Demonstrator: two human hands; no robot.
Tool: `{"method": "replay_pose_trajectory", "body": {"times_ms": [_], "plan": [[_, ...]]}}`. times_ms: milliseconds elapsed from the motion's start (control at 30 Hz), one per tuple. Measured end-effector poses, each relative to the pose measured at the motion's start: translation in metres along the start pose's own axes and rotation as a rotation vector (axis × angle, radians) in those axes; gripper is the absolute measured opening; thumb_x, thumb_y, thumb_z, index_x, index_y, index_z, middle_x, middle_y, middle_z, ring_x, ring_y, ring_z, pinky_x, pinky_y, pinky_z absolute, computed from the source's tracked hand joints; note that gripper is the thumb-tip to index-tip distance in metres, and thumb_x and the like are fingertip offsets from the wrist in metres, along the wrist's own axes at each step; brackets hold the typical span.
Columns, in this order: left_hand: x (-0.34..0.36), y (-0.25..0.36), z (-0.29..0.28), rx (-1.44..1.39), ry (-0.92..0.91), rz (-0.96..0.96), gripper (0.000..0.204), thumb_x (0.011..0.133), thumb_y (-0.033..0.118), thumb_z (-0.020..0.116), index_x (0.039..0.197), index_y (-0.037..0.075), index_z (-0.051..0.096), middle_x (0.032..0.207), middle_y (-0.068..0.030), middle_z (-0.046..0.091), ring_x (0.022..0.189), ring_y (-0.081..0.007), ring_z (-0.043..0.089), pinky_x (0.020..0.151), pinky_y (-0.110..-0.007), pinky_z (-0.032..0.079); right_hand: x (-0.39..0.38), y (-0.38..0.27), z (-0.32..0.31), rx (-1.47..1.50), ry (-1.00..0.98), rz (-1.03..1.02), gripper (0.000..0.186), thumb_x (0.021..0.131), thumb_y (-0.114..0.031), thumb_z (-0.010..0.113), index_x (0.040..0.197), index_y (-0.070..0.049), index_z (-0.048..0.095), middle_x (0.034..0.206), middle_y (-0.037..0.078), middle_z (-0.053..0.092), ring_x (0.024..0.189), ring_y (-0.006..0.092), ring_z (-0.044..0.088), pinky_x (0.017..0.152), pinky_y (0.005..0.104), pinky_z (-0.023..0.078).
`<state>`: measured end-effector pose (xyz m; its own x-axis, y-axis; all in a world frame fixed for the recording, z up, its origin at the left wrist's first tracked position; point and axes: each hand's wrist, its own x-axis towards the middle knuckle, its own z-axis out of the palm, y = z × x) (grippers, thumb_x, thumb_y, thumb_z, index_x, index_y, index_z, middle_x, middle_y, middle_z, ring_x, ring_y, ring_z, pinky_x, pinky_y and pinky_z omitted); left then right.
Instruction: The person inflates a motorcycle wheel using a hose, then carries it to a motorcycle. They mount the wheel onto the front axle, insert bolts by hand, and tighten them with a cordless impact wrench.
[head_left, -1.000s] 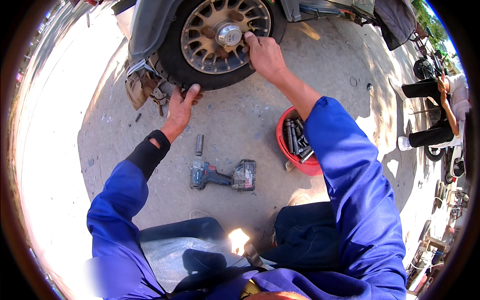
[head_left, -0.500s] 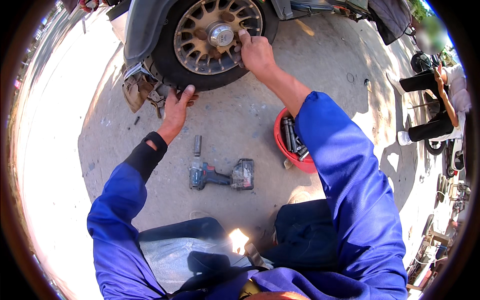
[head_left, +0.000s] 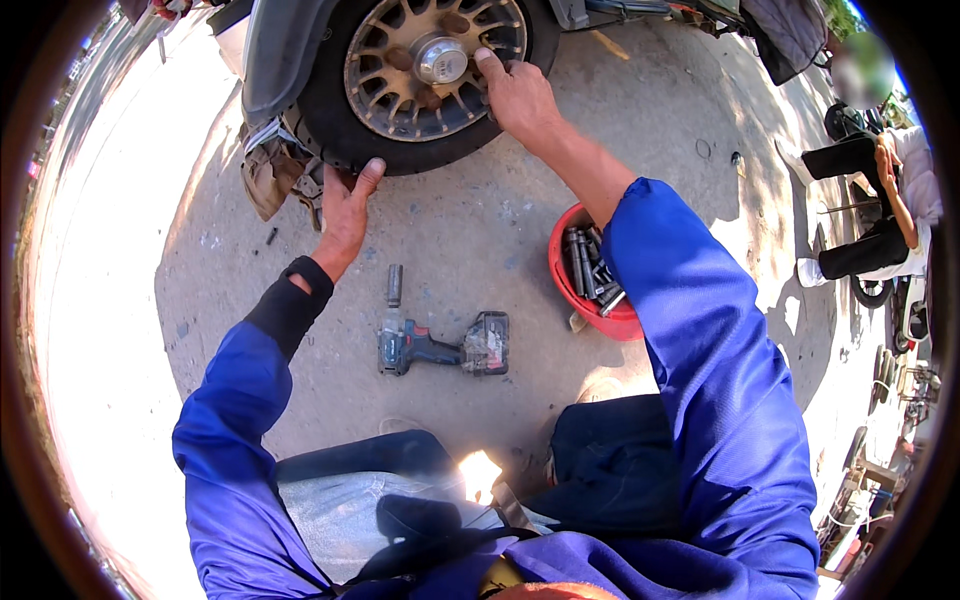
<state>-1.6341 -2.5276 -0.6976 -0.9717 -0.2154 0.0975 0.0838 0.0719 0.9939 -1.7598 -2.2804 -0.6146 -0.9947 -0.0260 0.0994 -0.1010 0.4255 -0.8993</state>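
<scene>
In front of me, a dusty spoked wheel (head_left: pixel 410 122) with a silver centre cap (head_left: pixel 441 62) sits in a black tyre (head_left: pixel 322 112) under a grey car fender (head_left: pixel 283 60). My right hand (head_left: pixel 520 98) grips the right side of the wheel's rim, thumb on its face near the cap, other fingertips partly hidden. Lower left, my left hand (head_left: pixel 343 222) holds the bottom of the tyre. Its thumb points up against the rubber, and its fingers curl at the edge, partly out of sight. A cordless impact wrench (head_left: pixel 432 346) with a long socket (head_left: pixel 395 287) lies on the ground between my arms.
A red bucket (head_left: pixel 560 270) holding several metal sockets (head_left: pixel 590 266) stands beside my right forearm. Brown cloth (head_left: pixel 268 180) lies left of the tyre. At the right, a person in black trousers (head_left: pixel 850 258) sits near parked two-wheelers. A small dark piece (head_left: pixel 272 236) lies on the concrete.
My left hand has shifted slightly left and up along the tyre. My right hand stays on the rim, its fingers now less visible. The wrench and bucket have not been moved.
</scene>
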Motion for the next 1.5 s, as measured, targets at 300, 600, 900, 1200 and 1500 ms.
{"method": "replay_pose_trajectory", "body": {"times_ms": [300,600,900,1200,1500], "plan": [[0.016,-0.018,0.002,0.183,0.132,0.177,0.088,0.090,0.045,0.082,0.148,-0.006,0.039,0.145,-0.0183,0.054,0.132,-0.0264,0.053,0.114,-0.036,0.038,-0.012,-0.008,-0.014,0.056,-0.030,0.054,0.058,0.107,-0.045,0.046,0.095,0.007,0.069,0.088,0.027,0.069,0.082,0.0408,0.065,0.075,0.0454,0.052],[0.024,-0.041,-0.021,0.479,0.124,0.208,0.100,0.095,0.058,0.072,0.154,-0.014,0.035,0.154,-0.0277,0.048,0.139,-0.0365,0.049,0.117,-0.042,0.036,-0.018,-0.013,-0.011,0.081,-0.046,-0.012,0.054,0.108,-0.039,0.048,0.093,0.009,0.068,0.089,0.031,0.071,0.078,0.0454,0.071,0.080,0.0473,0.057],[0.021,-0.055,-0.034,0.590,0.234,0.166,0.102,0.096,0.059,0.069,0.155,-0.016,0.031,0.158,-0.0304,0.042,0.143,-0.0403,0.045,0.117,-0.044,0.036,-0.004,-0.001,0.025,0.107,0.083,0.087,0.051,0.108,-0.037,0.048,0.102,0.010,0.068,0.100,0.029,0.073,0.094,0.0473,0.072,0.084,0.0511,0.057],[-0.029,-0.143,-0.093,0.833,-0.579,0.072,0.078,0.099,0.024,0.068,0.163,0.005,0.028,0.163,-0.0242,0.035,0.150,-0.0412,0.035,0.122,-0.049,0.033,0.004,0.009,0.042,0.530,-0.058,0.055,0.052,0.109,-0.038,0.048,0.099,0.009,0.067,0.098,0.030,0.072,0.093,0.0475,0.069,0.078,0.0544,0.054],[-0.057,-0.133,-0.112,1.492,-0.713,-0.247,0.111,0.090,0.038,0.076,0.170,0.021,0.001,0.175,-0.0180,-0.001,0.159,-0.0467,0.010,0.119,-0.061,0.037,-0.070,0.069,0.019,-0.217,-0.173,-0.677,0.036,0.094,-0.029,0.068,0.121,-0.005,0.062,0.121,0.019,0.064,0.103,0.0407,0.068,0.087,0.0508,0.057]]}}
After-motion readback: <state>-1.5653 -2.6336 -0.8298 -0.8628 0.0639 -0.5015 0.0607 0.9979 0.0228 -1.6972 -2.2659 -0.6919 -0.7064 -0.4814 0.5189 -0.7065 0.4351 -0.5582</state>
